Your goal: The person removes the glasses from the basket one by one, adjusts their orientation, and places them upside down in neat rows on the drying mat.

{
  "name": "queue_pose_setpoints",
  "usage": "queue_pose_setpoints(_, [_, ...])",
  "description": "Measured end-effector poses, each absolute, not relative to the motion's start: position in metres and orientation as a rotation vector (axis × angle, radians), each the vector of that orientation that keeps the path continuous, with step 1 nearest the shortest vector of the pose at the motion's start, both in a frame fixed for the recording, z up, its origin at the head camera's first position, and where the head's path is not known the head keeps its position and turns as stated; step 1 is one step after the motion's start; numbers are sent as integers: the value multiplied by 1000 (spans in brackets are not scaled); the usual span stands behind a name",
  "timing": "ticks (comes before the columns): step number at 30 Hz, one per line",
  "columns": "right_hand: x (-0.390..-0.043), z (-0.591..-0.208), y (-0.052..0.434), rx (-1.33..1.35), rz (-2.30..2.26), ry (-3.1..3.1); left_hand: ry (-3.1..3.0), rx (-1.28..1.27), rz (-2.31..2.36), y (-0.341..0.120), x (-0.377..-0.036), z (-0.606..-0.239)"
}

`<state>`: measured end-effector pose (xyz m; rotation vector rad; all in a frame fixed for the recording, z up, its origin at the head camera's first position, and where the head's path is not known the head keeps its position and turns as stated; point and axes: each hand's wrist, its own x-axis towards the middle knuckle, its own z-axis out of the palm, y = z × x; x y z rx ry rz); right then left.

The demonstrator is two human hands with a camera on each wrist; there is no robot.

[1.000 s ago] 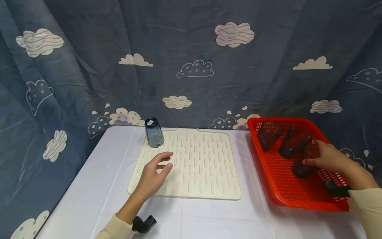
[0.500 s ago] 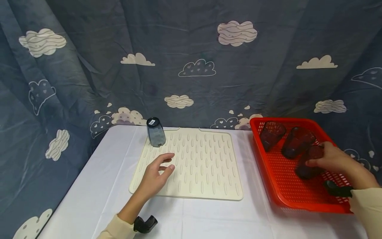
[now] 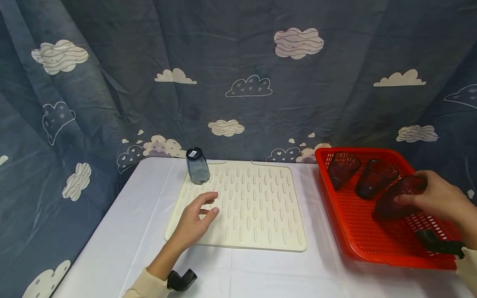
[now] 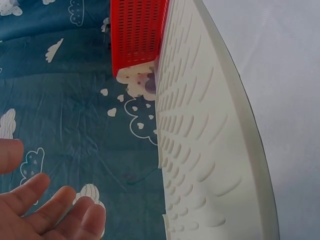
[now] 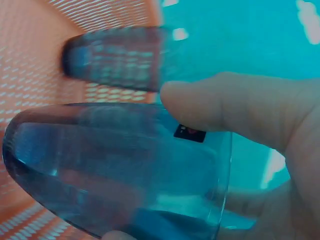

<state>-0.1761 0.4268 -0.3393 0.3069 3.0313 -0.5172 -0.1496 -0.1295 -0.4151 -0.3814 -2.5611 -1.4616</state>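
My right hand (image 3: pixel 439 196) grips a dark tinted drinking glass (image 3: pixel 398 198) near its rim, tilted inside the red basket (image 3: pixel 344 231). In the right wrist view the thumb presses the side of this glass (image 5: pixel 115 160), next to a small dark label. Two more tinted glasses, one at the back left (image 3: pixel 343 169) and one in the middle (image 3: pixel 374 178), stand in the basket. Over the pale ridged drying mat (image 3: pixel 253 207) hovers my left hand (image 3: pixel 193 221), fingers relaxed and holding nothing. An upside-down tinted glass (image 3: pixel 198 167) stands on the mat's back left corner.
A white cloth covers the table (image 3: pixel 123 231). Behind it hangs a dark blue curtain (image 3: pixel 223 49) with a cloud pattern. The basket's raised rim surrounds the glasses at the right, beside the mat.
My right hand has moved a little right and up, and the glass in its grip now leans more, apart from the middle glass. The left hand stays nearly in place.
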Motion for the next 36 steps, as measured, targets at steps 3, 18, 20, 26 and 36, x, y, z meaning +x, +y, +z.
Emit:
queue_pose_setpoints(3, [-168,-326,419,320,-539,3105,-2554,-386,-1454,-129,-149,-415])
queue_pose_setpoints(18, [-153,-286,369,279,-686,3157,-2507,-411,-1504,-127,-151,-411])
queue_pose_setpoints(20, [-154,-283,361,238,-730,3151,-2500,-411,-1506,-127,-151,-411])
queue_pose_setpoints(26, [-158,-280,337,136,-883,3138,-2493,-387,-1544,-126,-151,-414])
queue_pose_setpoints(36, [-150,-287,297,-34,-1132,3120,-2467,-378,-1572,-127,-150,-414])
